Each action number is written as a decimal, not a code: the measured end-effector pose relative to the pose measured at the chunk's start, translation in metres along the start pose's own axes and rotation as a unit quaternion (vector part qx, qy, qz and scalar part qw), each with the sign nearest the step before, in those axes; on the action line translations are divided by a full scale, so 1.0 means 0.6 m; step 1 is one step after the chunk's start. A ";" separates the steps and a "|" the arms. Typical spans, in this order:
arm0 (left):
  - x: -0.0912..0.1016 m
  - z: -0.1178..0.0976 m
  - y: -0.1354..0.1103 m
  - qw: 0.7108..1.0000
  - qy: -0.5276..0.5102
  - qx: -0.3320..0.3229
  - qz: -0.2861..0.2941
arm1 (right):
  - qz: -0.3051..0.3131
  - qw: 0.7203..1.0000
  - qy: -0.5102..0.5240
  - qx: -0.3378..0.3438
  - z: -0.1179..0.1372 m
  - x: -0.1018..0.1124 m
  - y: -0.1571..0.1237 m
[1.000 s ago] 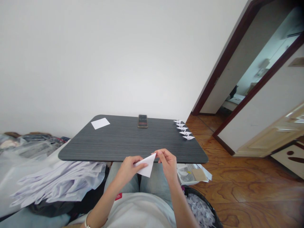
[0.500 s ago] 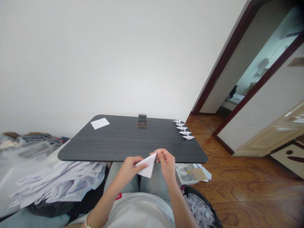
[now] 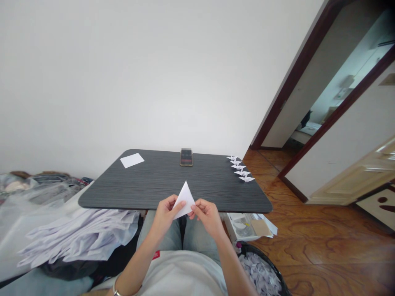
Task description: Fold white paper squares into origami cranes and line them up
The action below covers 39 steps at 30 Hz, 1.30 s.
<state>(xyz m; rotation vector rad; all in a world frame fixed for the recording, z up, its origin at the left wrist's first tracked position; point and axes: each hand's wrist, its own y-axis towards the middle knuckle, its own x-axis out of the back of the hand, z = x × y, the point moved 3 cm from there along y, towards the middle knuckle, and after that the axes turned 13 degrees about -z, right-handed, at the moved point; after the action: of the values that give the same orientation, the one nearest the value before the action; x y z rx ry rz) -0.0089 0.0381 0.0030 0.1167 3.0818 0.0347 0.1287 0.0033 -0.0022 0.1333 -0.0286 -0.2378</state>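
The left hand [image 3: 166,210] pinches a folded white paper [image 3: 185,201] by its left side, the thumb laid across the near face and the fingers mostly hidden behind it. The right hand [image 3: 207,213] closes thumb and fingertips on the paper's lower right corner. The paper is a triangle between the two hands, its tip pointing away from the person and rising clear of both grips; its lower edge spans the gap between them. It is held at the near edge of a dark table [image 3: 154,176], over the person's lap.

On the table, a phone [image 3: 187,157] stands beyond the paper near the wall [image 3: 173,82]. A flat white sheet [image 3: 132,160] lies at the far left, and a row of folded paper birds [image 3: 242,173] runs along the right edge. Below the table's right side sit a box [image 3: 243,228] of odds and ends and a dark-rimmed container [image 3: 280,276] full of folded white pieces [image 3: 261,273].
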 end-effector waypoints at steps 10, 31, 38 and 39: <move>0.008 -0.029 0.002 0.997 -0.078 0.027 -0.008 | 0.053 0.997 -0.054 0.029 0.002 0.006 -0.002; 0.018 -0.022 0.000 0.986 -0.135 0.023 -0.092 | -0.135 0.989 0.062 0.005 -0.018 0.021 0.014; 0.014 -0.021 -0.001 0.979 -0.144 0.006 -0.146 | -0.090 0.992 0.087 -0.010 -0.007 0.008 0.004; 0.014 -0.021 -0.001 0.977 -0.147 0.000 -0.156 | -0.075 0.993 0.087 -0.015 -0.005 0.005 0.003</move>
<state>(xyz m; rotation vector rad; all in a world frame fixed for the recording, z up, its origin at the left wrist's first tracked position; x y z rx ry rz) -0.0181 0.0380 0.0149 -0.3315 2.7677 0.0019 0.1321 0.0047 -0.0049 0.1265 0.1581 -0.3754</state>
